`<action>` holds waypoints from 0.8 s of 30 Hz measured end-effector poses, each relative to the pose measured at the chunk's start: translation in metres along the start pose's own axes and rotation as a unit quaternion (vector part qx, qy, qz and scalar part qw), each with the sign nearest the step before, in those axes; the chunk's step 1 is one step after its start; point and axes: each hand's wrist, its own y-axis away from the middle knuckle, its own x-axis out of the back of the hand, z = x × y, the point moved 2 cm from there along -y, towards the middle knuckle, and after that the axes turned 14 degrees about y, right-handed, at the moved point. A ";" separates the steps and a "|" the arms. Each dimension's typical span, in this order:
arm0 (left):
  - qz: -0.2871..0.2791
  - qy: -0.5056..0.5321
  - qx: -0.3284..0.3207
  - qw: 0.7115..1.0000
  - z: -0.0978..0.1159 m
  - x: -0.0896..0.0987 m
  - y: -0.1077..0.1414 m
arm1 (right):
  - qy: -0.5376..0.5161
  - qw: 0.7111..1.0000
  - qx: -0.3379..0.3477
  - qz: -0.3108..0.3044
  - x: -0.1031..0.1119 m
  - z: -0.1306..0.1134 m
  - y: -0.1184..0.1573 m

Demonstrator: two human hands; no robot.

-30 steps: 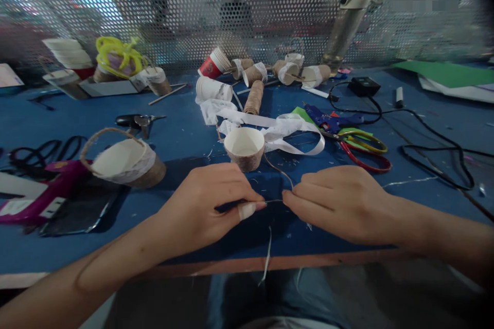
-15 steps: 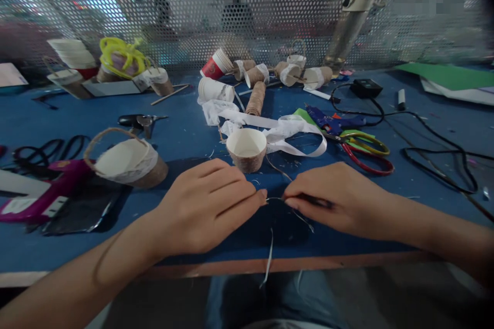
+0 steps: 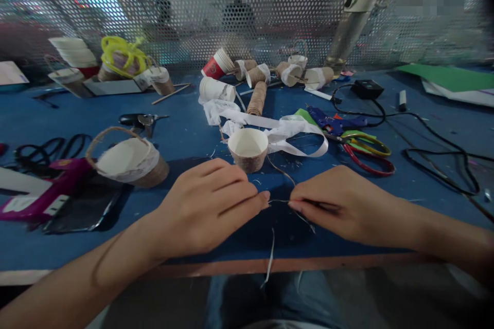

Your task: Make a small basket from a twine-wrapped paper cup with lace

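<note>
At the far left the purple glue gun and the tilted, handled basket cup lie outside the left forearm, where a careless elbow might knock them. The left hand has its fingers bunched together, seemingly pinching the end of a thin twine, though the grip is mostly hidden from above; too hard a pull could snap or fray a strand this fine. Midway, the twine-wrapped cup stands upright on the blue surface, just beyond the left knuckles; a sharp tug could tip it, if the cord beside it is attached, which I cannot tell. The twine spans the short gap between the two hands, running from the left fingertips to the right hand, whose thumb and forefinger press together on it. From there one length runs back towards the cup's right side, while a frayed tail hangs below the right fingers.
</note>
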 end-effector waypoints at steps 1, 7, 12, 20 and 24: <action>0.009 0.026 0.023 0.999 -0.002 -0.002 0.000 | 0.061 0.997 0.026 0.036 -0.001 -0.001 0.001; 0.013 0.286 0.222 0.932 -0.009 -0.004 -0.001 | 0.320 0.917 0.172 0.167 -0.003 -0.008 0.004; -0.048 0.504 0.408 0.760 -0.012 -0.006 0.000 | 0.423 0.856 0.258 0.148 0.002 -0.017 0.012; -0.075 0.521 0.399 0.751 -0.012 -0.008 0.000 | 0.431 0.845 0.256 0.184 0.000 -0.016 0.012; 0.012 0.200 0.164 0.966 -0.009 -0.003 0.000 | 0.266 0.945 0.111 0.154 -0.003 -0.001 0.001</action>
